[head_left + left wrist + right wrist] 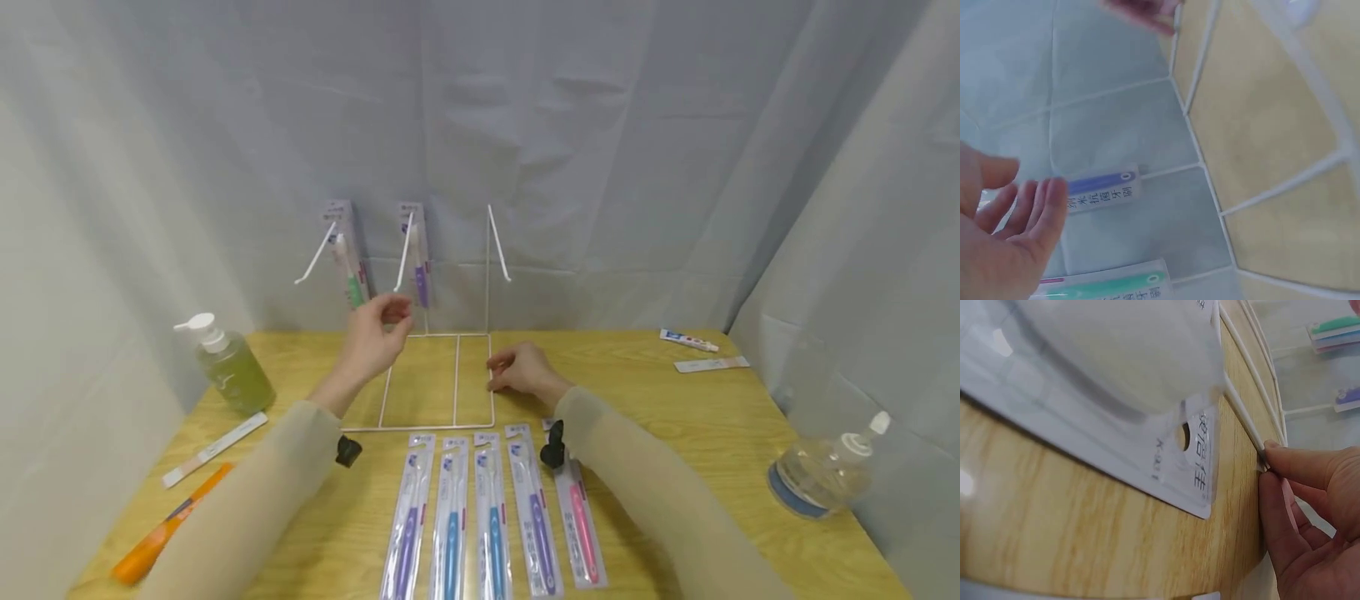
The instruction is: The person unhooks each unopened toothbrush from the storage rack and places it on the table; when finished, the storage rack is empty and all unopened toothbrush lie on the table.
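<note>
Looking down, I see my left hand [372, 337] raised with loose fingers holding nothing, just in front of the hanging green toothbrush pack [348, 262]; my right hand [525, 371] seems to pinch the wire rack [457, 379] base mid-desk.

Head view: from above and behind both forearms, facing forward and down across the wooden table [675, 400] toward the grey curtain [600, 125], far enough to take in the whole white wire rack [438, 379]. Left wrist view: from beside the raised left hand [997, 244], very near, aimed at the rack's wires [1200, 169] and hanging packs [1100, 185]. Right wrist view: almost at tabletop level, close behind the right hand [1313, 519], looking along the rack's base wire [1244, 415]. Shared by all three: the rack.
</note>
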Action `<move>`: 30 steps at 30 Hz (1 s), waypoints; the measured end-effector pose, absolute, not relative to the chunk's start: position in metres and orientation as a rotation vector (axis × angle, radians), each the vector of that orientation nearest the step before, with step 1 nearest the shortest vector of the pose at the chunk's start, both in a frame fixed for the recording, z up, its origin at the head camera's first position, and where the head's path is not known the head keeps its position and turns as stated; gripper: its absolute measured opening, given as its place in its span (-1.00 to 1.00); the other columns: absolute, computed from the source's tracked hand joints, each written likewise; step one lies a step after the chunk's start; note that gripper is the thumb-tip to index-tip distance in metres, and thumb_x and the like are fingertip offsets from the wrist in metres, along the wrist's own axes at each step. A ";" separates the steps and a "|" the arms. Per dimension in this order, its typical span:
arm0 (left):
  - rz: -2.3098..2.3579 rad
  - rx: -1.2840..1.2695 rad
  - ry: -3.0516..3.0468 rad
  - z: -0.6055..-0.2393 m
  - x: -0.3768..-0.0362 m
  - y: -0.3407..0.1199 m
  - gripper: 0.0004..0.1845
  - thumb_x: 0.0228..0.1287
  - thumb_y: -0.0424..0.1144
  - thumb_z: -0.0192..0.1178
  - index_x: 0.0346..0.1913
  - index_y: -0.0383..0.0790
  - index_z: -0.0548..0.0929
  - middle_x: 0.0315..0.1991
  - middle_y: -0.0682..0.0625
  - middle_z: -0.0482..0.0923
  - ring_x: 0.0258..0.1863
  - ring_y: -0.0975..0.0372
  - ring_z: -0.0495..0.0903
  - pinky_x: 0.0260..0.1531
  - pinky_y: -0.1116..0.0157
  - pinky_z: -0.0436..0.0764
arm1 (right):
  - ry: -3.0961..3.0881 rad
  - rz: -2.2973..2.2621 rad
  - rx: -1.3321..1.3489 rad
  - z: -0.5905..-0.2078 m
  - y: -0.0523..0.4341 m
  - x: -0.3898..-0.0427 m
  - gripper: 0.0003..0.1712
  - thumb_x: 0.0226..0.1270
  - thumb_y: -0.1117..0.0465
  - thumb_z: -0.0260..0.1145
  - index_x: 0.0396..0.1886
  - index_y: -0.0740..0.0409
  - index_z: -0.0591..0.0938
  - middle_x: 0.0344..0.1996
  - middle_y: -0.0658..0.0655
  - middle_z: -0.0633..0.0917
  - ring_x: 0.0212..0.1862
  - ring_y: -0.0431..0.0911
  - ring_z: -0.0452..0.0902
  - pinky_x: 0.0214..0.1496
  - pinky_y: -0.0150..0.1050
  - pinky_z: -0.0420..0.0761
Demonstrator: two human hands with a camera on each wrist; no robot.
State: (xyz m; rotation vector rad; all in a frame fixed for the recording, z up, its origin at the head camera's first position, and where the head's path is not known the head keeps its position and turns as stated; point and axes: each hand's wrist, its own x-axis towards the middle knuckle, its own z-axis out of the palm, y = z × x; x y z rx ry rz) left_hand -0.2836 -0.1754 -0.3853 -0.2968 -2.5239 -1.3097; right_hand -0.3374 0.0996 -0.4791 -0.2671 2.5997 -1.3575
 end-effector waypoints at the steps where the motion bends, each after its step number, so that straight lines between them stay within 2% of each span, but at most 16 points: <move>1: -1.327 -0.267 -2.484 -0.383 -0.292 -0.173 -0.64 0.57 -0.42 0.23 0.31 -0.51 0.64 0.18 -0.45 0.74 0.20 -0.24 0.77 0.31 -0.14 0.79 | 2.594 -1.361 -0.268 -0.479 0.100 -0.337 -0.52 0.12 0.39 0.75 0.09 0.27 0.87 -0.25 0.15 0.89 -0.35 -0.27 0.63 -0.30 -0.51 0.64; 5: -1.275 -0.147 -2.403 -0.377 -0.318 -0.168 -0.63 0.58 -0.40 0.20 0.32 -0.48 0.64 0.23 -0.42 0.74 0.25 -0.25 0.75 0.40 -0.16 0.72 | 2.599 -1.354 -0.283 -0.479 0.099 -0.337 -0.53 0.12 0.38 0.75 0.08 0.27 0.88 -0.29 0.12 0.88 -0.36 -0.28 0.62 -0.30 -0.51 0.63; 12: -1.415 0.084 -2.293 -0.376 -0.347 -0.160 -0.46 0.58 -0.38 0.24 0.54 -0.30 0.52 0.41 -0.32 0.67 0.40 -0.17 0.68 0.52 -0.11 0.65 | 2.650 -1.310 -0.331 -0.477 0.099 -0.336 -0.54 0.14 0.35 0.75 0.07 0.29 0.88 -0.32 0.13 0.90 -0.38 -0.33 0.58 -0.29 -0.54 0.55; 16: -1.431 0.112 -2.287 -0.375 -0.358 -0.156 -0.53 0.62 -0.30 0.24 0.49 -0.29 0.58 0.37 -0.29 0.70 0.37 -0.14 0.69 0.52 -0.08 0.65 | 2.647 -1.301 -0.328 -0.476 0.100 -0.335 -0.55 0.15 0.36 0.75 0.07 0.29 0.88 -0.34 0.13 0.90 -0.39 -0.33 0.58 -0.31 -0.54 0.55; 19: -1.417 0.094 -2.287 -0.374 -0.362 -0.154 -0.59 0.64 -0.29 0.23 0.41 -0.35 0.62 0.32 -0.33 0.72 0.31 -0.16 0.69 0.47 -0.09 0.65 | 2.635 -1.301 -0.325 -0.475 0.100 -0.334 -0.55 0.16 0.36 0.75 0.08 0.29 0.88 -0.34 0.13 0.90 -0.40 -0.32 0.58 -0.31 -0.54 0.56; 22: -1.377 0.068 -2.288 -0.387 -0.381 -0.160 -0.64 0.60 -0.25 0.26 0.30 -0.36 0.69 0.17 -0.32 0.77 0.16 -0.14 0.71 0.31 -0.08 0.69 | 2.632 -1.298 -0.315 -0.477 0.099 -0.335 -0.55 0.16 0.36 0.75 0.07 0.27 0.88 -0.35 0.11 0.89 -0.40 -0.31 0.58 -0.32 -0.53 0.56; 26: -1.285 0.032 -2.333 -0.408 -0.410 -0.171 -0.70 0.55 -0.17 0.32 0.18 -0.26 0.74 0.01 -0.21 0.80 -0.03 -0.07 0.73 0.09 -0.03 0.71 | 2.632 -1.293 -0.311 -0.480 0.099 -0.338 -0.56 0.15 0.37 0.75 0.07 0.27 0.89 -0.38 0.08 0.88 -0.40 -0.31 0.58 -0.32 -0.53 0.56; 30: -1.240 -0.063 -2.397 -0.403 -0.402 -0.165 -0.71 0.56 -0.16 0.35 0.18 -0.22 0.74 0.06 -0.20 0.83 -0.01 -0.04 0.78 0.10 0.00 0.79 | 2.626 -1.293 -0.318 -0.479 0.100 -0.340 -0.55 0.17 0.37 0.74 0.08 0.28 0.88 -0.39 0.07 0.87 -0.39 -0.32 0.58 -0.31 -0.53 0.55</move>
